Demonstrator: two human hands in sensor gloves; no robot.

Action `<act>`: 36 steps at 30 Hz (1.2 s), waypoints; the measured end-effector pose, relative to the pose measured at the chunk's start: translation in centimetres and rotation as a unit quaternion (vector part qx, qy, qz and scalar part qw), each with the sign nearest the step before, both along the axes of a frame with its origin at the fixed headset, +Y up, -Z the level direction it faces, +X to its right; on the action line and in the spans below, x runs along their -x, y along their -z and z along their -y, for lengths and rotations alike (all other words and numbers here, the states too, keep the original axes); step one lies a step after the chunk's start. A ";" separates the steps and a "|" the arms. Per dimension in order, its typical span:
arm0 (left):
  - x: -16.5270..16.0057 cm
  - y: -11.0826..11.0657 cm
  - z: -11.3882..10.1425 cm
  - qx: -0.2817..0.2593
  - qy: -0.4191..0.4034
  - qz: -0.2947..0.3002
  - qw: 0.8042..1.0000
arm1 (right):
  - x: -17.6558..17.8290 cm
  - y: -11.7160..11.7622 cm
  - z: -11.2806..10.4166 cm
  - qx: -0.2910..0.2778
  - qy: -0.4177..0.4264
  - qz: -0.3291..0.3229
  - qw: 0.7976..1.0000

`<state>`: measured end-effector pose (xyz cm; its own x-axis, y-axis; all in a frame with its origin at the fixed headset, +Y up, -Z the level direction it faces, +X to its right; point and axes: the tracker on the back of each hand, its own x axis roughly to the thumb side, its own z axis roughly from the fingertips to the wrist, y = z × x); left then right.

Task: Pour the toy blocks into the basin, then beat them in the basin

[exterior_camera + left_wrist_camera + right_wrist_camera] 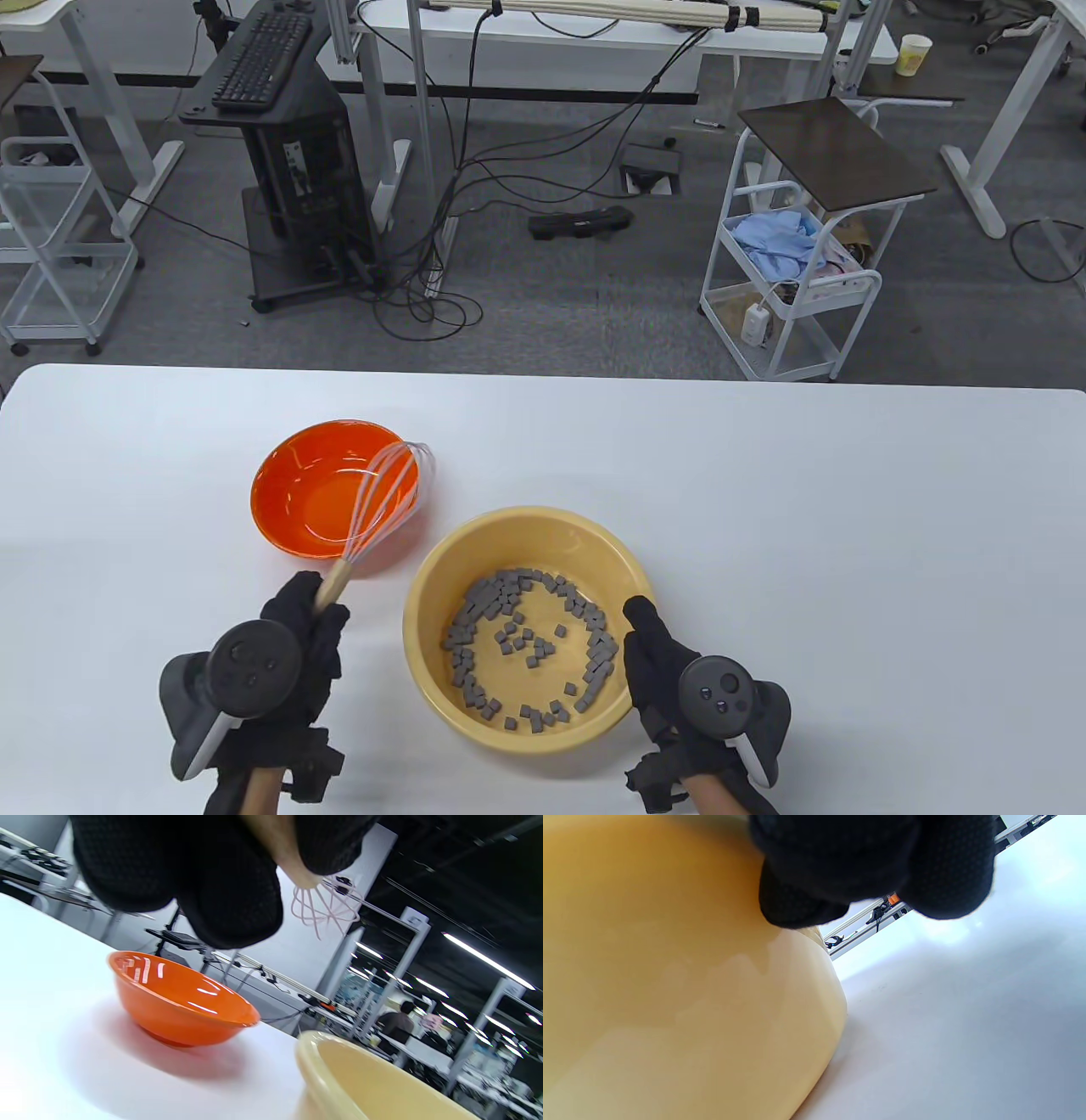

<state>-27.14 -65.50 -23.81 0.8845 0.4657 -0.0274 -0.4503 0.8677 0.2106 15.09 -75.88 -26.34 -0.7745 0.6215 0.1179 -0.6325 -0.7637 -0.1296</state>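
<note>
A yellow basin stands on the white table with several small grey toy blocks spread in a ring on its bottom. Left of it sits an empty orange bowl. My left hand grips the wooden handle of a whisk, whose pale wire loops hang above the orange bowl. In the left wrist view the whisk wires stick out past my gloved fingers. My right hand rests against the basin's right rim, its fingers curled on the outer wall.
The white table stretches wide to the right and behind the bowls. Beyond its far edge are a rolling cart, a keyboard stand, cables and desk legs on the grey floor.
</note>
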 end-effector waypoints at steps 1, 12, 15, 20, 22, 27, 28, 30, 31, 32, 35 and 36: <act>0.5 0.0 0.3 -0.005 -0.004 -0.014 1.000 | 0.0 0.0 0.0 0.000 0.000 0.000 1.000; 5.1 0.8 5.6 0.081 0.044 -0.182 0.979 | 0.0 0.0 0.0 0.000 0.001 -0.003 1.000; 5.7 1.4 7.1 0.147 0.050 -0.195 0.968 | 0.0 0.0 0.0 0.000 0.003 -0.003 1.000; 6.0 2.2 9.1 0.205 0.056 -0.197 0.957 | 0.0 0.0 0.1 0.001 0.005 -0.001 1.000; 5.9 2.4 9.6 0.217 0.069 -0.203 0.952 | 0.0 0.0 0.1 0.001 0.006 -0.001 1.000; 5.0 2.9 10.5 0.262 0.122 -0.209 0.934 | -0.1 0.0 0.1 0.003 0.008 -0.002 1.000; 4.8 3.1 10.6 0.274 0.132 -0.216 0.928 | -0.1 0.0 0.1 0.003 0.008 -0.002 1.000; 4.5 3.3 10.7 0.304 0.144 -0.215 0.917 | -0.1 0.0 0.1 0.003 0.007 -0.002 1.000; 4.4 3.4 10.9 0.313 0.147 -0.214 0.913 | -0.1 0.0 0.1 0.003 0.008 -0.002 1.000; 4.4 3.4 11.0 0.315 0.153 -0.215 0.912 | -0.1 0.0 0.1 0.004 0.008 -0.002 1.000; 4.3 3.4 11.2 0.322 0.163 -0.220 0.906 | -0.1 0.0 0.1 0.004 0.009 -0.003 1.000; 4.3 3.4 11.2 0.325 0.165 -0.219 0.905 | -0.1 0.0 0.1 0.004 0.009 -0.003 1.000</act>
<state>-31.44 -76.68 -27.25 0.8104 -0.0621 -0.5826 -0.1413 0.9443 -0.2972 15.21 -75.96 -26.31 -0.7627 0.6360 0.1175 -0.6467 -0.7532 -0.1202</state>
